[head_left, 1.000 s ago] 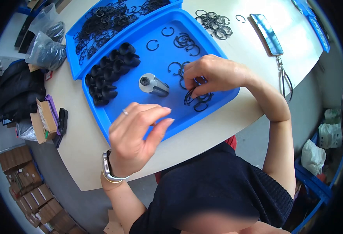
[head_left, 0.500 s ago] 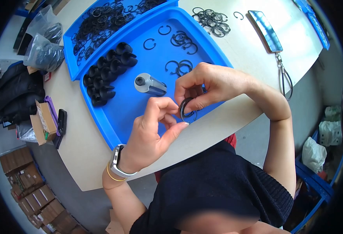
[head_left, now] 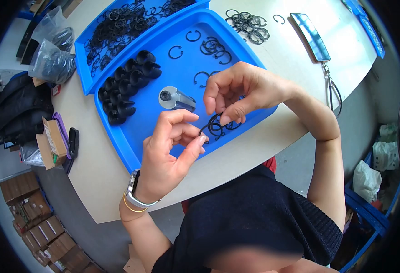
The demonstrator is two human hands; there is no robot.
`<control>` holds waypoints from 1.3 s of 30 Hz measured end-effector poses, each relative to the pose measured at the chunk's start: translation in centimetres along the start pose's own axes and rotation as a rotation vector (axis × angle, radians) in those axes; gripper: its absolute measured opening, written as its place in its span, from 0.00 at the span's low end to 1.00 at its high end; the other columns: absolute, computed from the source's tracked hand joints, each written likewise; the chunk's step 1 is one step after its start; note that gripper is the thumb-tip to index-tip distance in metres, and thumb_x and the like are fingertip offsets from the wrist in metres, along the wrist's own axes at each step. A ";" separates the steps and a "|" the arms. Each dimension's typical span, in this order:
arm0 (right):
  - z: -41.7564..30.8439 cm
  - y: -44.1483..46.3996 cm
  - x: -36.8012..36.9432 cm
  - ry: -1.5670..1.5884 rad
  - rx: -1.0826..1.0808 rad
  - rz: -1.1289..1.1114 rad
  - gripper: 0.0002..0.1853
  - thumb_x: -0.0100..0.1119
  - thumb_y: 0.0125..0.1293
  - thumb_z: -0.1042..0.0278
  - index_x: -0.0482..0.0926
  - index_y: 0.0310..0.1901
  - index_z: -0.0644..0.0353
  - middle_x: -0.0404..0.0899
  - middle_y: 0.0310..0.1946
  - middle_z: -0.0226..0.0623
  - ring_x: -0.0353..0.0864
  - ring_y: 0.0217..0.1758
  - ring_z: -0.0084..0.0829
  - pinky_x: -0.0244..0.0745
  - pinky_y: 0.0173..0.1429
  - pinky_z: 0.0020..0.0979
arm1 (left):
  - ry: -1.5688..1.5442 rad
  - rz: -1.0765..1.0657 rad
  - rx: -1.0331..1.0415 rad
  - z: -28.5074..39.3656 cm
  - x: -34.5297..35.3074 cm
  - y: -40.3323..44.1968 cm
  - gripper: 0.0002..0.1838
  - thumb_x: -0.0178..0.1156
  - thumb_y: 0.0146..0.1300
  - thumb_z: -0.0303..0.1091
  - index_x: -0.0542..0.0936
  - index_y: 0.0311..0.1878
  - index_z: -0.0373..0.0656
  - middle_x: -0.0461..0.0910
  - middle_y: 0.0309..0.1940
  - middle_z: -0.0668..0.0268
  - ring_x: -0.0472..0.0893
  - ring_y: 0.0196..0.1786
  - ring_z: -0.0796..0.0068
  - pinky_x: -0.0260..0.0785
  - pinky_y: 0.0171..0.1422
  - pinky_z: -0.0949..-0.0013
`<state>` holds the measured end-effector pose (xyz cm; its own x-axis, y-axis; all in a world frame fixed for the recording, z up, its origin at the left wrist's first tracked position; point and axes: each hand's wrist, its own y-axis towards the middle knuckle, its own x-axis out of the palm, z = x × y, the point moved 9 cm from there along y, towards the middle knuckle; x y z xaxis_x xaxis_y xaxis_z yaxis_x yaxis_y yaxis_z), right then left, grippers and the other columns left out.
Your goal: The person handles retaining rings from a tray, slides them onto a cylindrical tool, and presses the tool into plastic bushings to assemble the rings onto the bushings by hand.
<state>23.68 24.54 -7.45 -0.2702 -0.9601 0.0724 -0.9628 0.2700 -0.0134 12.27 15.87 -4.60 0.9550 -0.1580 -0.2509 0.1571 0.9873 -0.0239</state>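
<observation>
My left hand (head_left: 168, 154) is closed at the tray's near side, its thumb and fingertips pinching the edge of a thin black retaining ring (head_left: 201, 130). My right hand (head_left: 247, 93) is just to the right, fingers curled, its thumb against more black retaining rings (head_left: 216, 132) that overlap the first. Part of its grip is hidden behind the thumb. Beyond the hands stands a grey cylinder (head_left: 178, 99) with a dark round end, in the blue tray (head_left: 131, 148). Loose open rings (head_left: 175, 52) and a small heap of rings (head_left: 215, 49) lie further back in it.
Rows of black C-shaped sleeves (head_left: 127, 82) fill the tray's left side. A second blue tray (head_left: 85, 75) behind holds many rings. On the white table (head_left: 104, 195) are another ring pile (head_left: 247, 27), a phone (head_left: 310, 36) with a strap, an opened carton (head_left: 52, 143) and plastic bags (head_left: 52, 61).
The rings bunched together between my hands are now fanned apart and lower. My right hand has lifted slightly with its fingers spread more; my left hand has shifted a little to the left.
</observation>
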 end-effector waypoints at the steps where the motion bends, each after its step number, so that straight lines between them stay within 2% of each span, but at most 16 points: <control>1: -0.1 0.0 -0.1 0.004 -0.012 0.002 0.13 0.70 0.68 0.70 0.80 0.49 0.64 0.84 0.30 0.29 0.81 0.28 0.14 0.77 0.31 0.18 | 0.003 0.014 0.014 0.2 -0.2 -0.1 0.19 0.64 0.67 0.18 0.70 0.58 0.35 0.86 0.35 0.60 0.87 0.37 0.76 0.80 0.44 0.73; 4: -0.2 0.0 -0.4 0.034 0.027 0.024 0.13 0.71 0.68 0.70 0.81 0.49 0.64 0.84 0.30 0.29 0.81 0.27 0.14 0.77 0.30 0.18 | 0.116 0.075 0.133 1.4 -1.1 -0.3 0.19 0.62 0.68 0.18 0.69 0.59 0.36 0.86 0.37 0.57 0.86 0.37 0.74 0.81 0.45 0.73; 8: 0.2 0.0 0.3 0.081 0.077 0.007 0.13 0.70 0.68 0.70 0.81 0.49 0.65 0.84 0.31 0.29 0.81 0.27 0.14 0.77 0.30 0.18 | 0.182 0.167 0.292 1.5 -1.3 -0.4 0.19 0.65 0.66 0.17 0.73 0.58 0.34 0.86 0.35 0.60 0.88 0.37 0.75 0.81 0.42 0.73; 15: 0.5 0.2 1.1 -0.024 -0.021 0.007 0.11 0.69 0.69 0.68 0.83 0.48 0.64 0.83 0.29 0.28 0.79 0.26 0.14 0.75 0.29 0.19 | 0.135 0.199 0.346 1.6 -1.3 -0.4 0.19 0.66 0.65 0.17 0.74 0.57 0.34 0.87 0.35 0.60 0.89 0.37 0.73 0.81 0.44 0.72; 17: 0.4 0.1 0.8 -0.021 -0.020 0.031 0.10 0.70 0.69 0.67 0.84 0.46 0.63 0.83 0.28 0.27 0.78 0.26 0.13 0.74 0.29 0.18 | 0.289 0.128 0.349 2.0 -0.8 -0.4 0.23 0.69 0.61 0.16 0.75 0.58 0.34 0.87 0.38 0.59 0.88 0.37 0.70 0.81 0.45 0.71; 20: 0.6 0.0 0.3 -0.072 0.017 0.063 0.10 0.70 0.69 0.65 0.86 0.43 0.63 0.84 0.28 0.26 0.77 0.26 0.13 0.72 0.28 0.18 | 0.448 0.178 0.450 3.7 -0.3 -0.4 0.27 0.72 0.57 0.16 0.75 0.60 0.35 0.86 0.43 0.58 0.86 0.37 0.67 0.80 0.45 0.69; 22: 0.9 0.0 0.5 -0.076 0.059 0.057 0.11 0.70 0.69 0.63 0.86 0.43 0.63 0.85 0.29 0.27 0.77 0.26 0.13 0.73 0.28 0.18 | 0.403 0.177 0.450 3.8 -0.4 -0.5 0.30 0.73 0.55 0.16 0.76 0.61 0.36 0.86 0.45 0.58 0.85 0.38 0.64 0.80 0.46 0.67; 25: 0.9 0.0 0.8 -0.067 0.064 0.039 0.12 0.71 0.69 0.63 0.86 0.44 0.63 0.86 0.30 0.27 0.78 0.26 0.13 0.73 0.28 0.18 | 0.449 0.171 0.452 3.6 -0.4 -0.7 0.27 0.71 0.57 0.16 0.77 0.61 0.37 0.85 0.42 0.59 0.86 0.37 0.67 0.81 0.45 0.68; 27: 0.5 -0.1 0.7 -0.032 0.073 0.060 0.12 0.71 0.69 0.63 0.85 0.45 0.63 0.85 0.30 0.26 0.77 0.25 0.12 0.73 0.28 0.17 | 0.279 0.147 0.278 2.0 -0.9 -0.1 0.24 0.69 0.61 0.15 0.78 0.60 0.37 0.85 0.39 0.60 0.86 0.36 0.71 0.81 0.43 0.70; 28: 0.4 -0.2 0.6 0.002 0.081 0.083 0.12 0.71 0.69 0.62 0.85 0.46 0.63 0.85 0.30 0.26 0.77 0.25 0.11 0.72 0.28 0.17 | 0.167 0.173 0.191 1.7 -1.3 0.1 0.18 0.67 0.63 0.16 0.82 0.56 0.37 0.84 0.37 0.61 0.86 0.35 0.74 0.81 0.41 0.72; 29: 0.4 -0.1 0.4 0.002 0.080 0.083 0.12 0.71 0.69 0.62 0.85 0.46 0.63 0.85 0.30 0.26 0.77 0.25 0.11 0.72 0.28 0.17 | 0.167 0.172 0.192 1.8 -1.5 0.2 0.18 0.67 0.63 0.16 0.82 0.56 0.37 0.84 0.37 0.61 0.86 0.35 0.74 0.81 0.41 0.72; 32: 0.1 0.1 -0.7 0.169 0.028 0.125 0.12 0.70 0.70 0.62 0.85 0.47 0.61 0.81 0.27 0.22 0.73 0.23 0.09 0.68 0.25 0.15 | 0.276 0.178 0.323 3.2 -2.2 0.0 0.10 0.68 0.60 0.14 0.85 0.42 0.36 0.86 0.38 0.59 0.87 0.37 0.70 0.81 0.41 0.70; 33: 0.3 0.1 -0.9 0.168 0.027 0.127 0.12 0.70 0.70 0.62 0.85 0.47 0.61 0.81 0.27 0.22 0.73 0.23 0.09 0.68 0.25 0.15 | 0.277 0.177 0.325 3.2 -2.3 0.1 0.10 0.68 0.60 0.14 0.85 0.42 0.36 0.86 0.38 0.59 0.87 0.37 0.70 0.81 0.41 0.70; 35: 0.8 0.1 -1.3 0.091 0.066 0.142 0.13 0.69 0.71 0.60 0.85 0.47 0.61 0.80 0.27 0.21 0.72 0.22 0.09 0.67 0.25 0.15 | 0.440 0.145 0.540 4.9 -1.5 -0.5 0.12 0.69 0.55 0.13 0.84 0.41 0.36 0.87 0.42 0.57 0.88 0.41 0.64 0.82 0.42 0.69; 36: 0.8 0.1 -1.3 0.090 0.065 0.143 0.13 0.69 0.71 0.60 0.85 0.47 0.61 0.80 0.27 0.21 0.72 0.22 0.09 0.67 0.25 0.15 | 0.455 0.114 0.578 4.9 -1.3 -0.7 0.14 0.70 0.51 0.12 0.84 0.41 0.36 0.87 0.45 0.55 0.88 0.44 0.60 0.82 0.44 0.68; 39: 1.0 0.2 -0.5 0.112 0.115 0.078 0.14 0.69 0.71 0.58 0.86 0.47 0.61 0.79 0.26 0.20 0.72 0.22 0.09 0.67 0.24 0.15 | 0.446 0.081 0.621 5.2 -1.1 -0.8 0.14 0.70 0.50 0.13 0.85 0.40 0.36 0.87 0.46 0.54 0.88 0.45 0.59 0.82 0.45 0.67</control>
<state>23.62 25.01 -8.49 -0.3478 -0.9208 0.1768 -0.9351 0.3269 -0.1370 12.46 15.16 0.76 0.7985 0.0665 -0.5984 0.3287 0.7845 0.5259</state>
